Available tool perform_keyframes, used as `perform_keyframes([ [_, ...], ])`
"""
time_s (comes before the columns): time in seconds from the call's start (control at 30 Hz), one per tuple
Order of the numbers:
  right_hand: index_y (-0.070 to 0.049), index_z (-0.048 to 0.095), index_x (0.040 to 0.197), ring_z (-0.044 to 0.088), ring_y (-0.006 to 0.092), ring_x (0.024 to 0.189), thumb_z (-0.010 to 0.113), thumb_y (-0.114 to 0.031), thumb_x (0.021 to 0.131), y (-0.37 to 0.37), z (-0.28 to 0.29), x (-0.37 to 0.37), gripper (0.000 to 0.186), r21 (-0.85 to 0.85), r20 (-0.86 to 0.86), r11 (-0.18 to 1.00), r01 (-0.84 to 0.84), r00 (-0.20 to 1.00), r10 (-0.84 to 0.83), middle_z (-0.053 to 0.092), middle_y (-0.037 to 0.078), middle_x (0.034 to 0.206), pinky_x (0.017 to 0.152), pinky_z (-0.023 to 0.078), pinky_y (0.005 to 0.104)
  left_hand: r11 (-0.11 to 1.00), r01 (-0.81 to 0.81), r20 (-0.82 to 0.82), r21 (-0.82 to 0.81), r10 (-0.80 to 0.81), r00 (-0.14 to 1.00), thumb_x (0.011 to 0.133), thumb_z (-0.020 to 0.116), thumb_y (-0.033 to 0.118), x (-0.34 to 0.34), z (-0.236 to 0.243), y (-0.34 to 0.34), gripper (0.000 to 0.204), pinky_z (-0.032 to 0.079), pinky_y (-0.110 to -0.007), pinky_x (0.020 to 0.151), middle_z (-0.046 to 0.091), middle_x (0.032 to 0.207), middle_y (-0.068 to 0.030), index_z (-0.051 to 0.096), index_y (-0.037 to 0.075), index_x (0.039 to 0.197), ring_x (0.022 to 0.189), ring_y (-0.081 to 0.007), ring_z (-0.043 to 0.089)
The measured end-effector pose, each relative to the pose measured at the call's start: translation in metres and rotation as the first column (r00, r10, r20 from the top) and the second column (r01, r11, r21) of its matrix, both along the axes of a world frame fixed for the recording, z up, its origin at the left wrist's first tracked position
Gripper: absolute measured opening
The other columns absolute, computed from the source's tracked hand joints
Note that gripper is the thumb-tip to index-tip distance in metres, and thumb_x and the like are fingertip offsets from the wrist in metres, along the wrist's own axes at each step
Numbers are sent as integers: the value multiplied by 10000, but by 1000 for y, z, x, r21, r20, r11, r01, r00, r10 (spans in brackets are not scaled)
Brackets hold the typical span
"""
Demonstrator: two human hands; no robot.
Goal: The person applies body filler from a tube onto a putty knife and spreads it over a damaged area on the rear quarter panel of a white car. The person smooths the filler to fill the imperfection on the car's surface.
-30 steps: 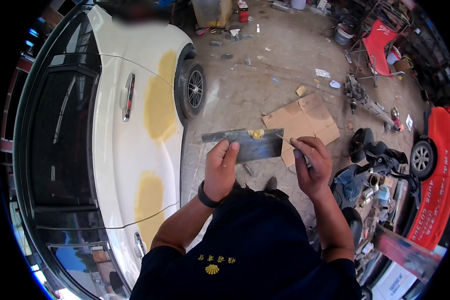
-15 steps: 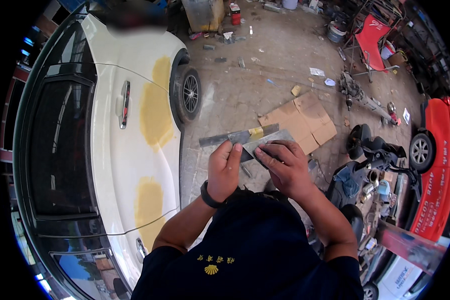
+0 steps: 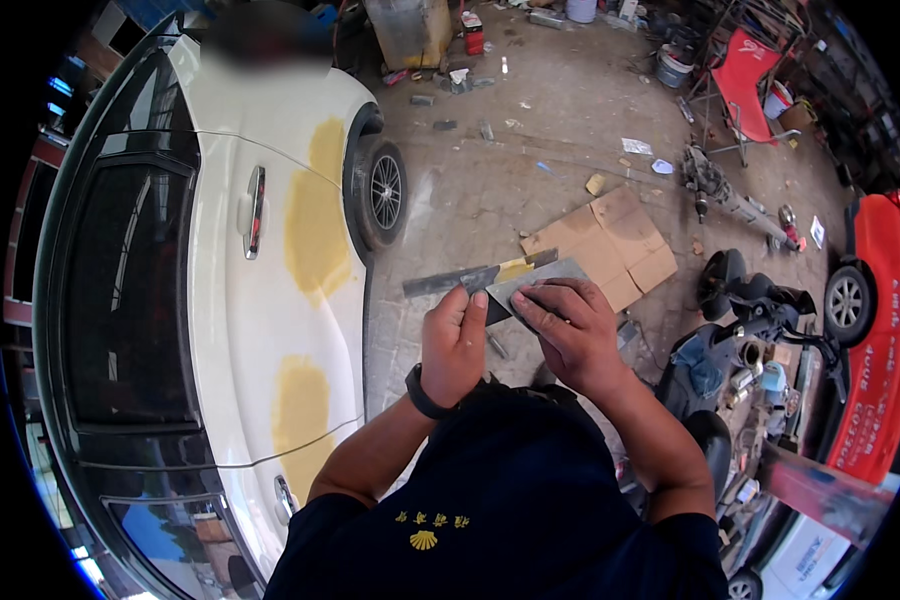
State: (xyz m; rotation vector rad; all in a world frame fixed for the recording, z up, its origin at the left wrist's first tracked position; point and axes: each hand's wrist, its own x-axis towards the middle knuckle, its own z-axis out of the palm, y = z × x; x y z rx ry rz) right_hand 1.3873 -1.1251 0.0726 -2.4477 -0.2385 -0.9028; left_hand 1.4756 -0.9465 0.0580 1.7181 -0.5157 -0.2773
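Note:
My left hand [image 3: 453, 345] is closed around a long dark spreading plate [image 3: 432, 282], its thumb upright along it. A smear of yellow putty [image 3: 515, 267] lies toward that plate's right end. My right hand [image 3: 577, 340] grips a wide grey metal scraper [image 3: 560, 268], fingers bent over it, its blade laid on the dark plate against the putty. To my left stands a white car [image 3: 230, 370] whose side carries two yellow filler patches, one by the front wheel [image 3: 315, 225] and one lower down [image 3: 300, 410].
Cardboard [image 3: 625, 235] lies on the floor ahead. On my right are a black scooter [image 3: 730, 325], a red vehicle [image 3: 875, 350] and clutter. A metal assembly [image 3: 720, 190], a red folding chair [image 3: 745, 85] and a bucket [image 3: 674, 70] stand farther back.
My right hand has moved left and turned, bringing the grey scraper flat across the dark plate. The yellow putty is now a longer smear. Little differs from half a second ago.

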Motion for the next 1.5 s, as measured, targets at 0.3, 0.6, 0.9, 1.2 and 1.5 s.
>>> perform_keyframes([
  [0.3, -111, 761, 1182, 695, 283, 986, 743, -23, 735, -3, 0, -1, 455, 18, 48, 1000, 23, 999, -24, 726, 58, 1111, 848, 563, 404, 1000, -20, 48, 8, 19, 999, 1087, 560, 165, -5, -4, 2, 327, 367, -355, 565, 461, 654, -150, 488, -17, 825, 640, -134, 361],
  [0.6, -101, 752, 1196, 696, 304, 982, 726, 8, 737, -5, 1, 0, 473, 70, 73, 997, 40, 996, -45, 726, 68, 1106, 864, 560, 417, 996, -57, 126, -75, 66, 990, 1093, 556, 161, -15, 12, -2, 318, 366, -353, 547, 464, 629, -124, 505, -14, 833, 624, -116, 378],
  [0.9, -49, 758, 1180, 697, 347, 1013, 664, 92, 724, -4, 7, -6, 486, 96, 8, 995, -20, 1000, 19, 729, 125, 1108, 888, 552, 433, 1000, 26, 55, 1, -26, 998, 1088, 573, 157, -11, 14, 3, 303, 350, -360, 535, 419, 626, -131, 482, -6, 849, 626, -129, 326],
  [1.2, 13, 715, 1258, 651, 203, 1039, 613, 44, 971, -32, 18, -18, 306, 771, -218, 628, -111, 880, 423, 693, 137, 1164, 915, 499, 309, 976, 40, -169, -213, -77, 983, 1128, 511, 180, -2, 2, 8, 231, 459, -283, 763, 599, 850, -31, 622, -13, 1064, 814, -90, 485],
  [1.5, 31, 673, 1216, 651, 111, 989, 650, -126, 1054, -30, -30, -19, 226, 983, -176, -47, 179, 983, 49, 729, 46, 1096, 902, 507, 289, 996, 76, -74, -55, -80, 994, 1113, 535, 180, 5, -9, 14, 247, 403, -292, 651, 531, 762, -20, 585, -7, 960, 738, -78, 432],
])
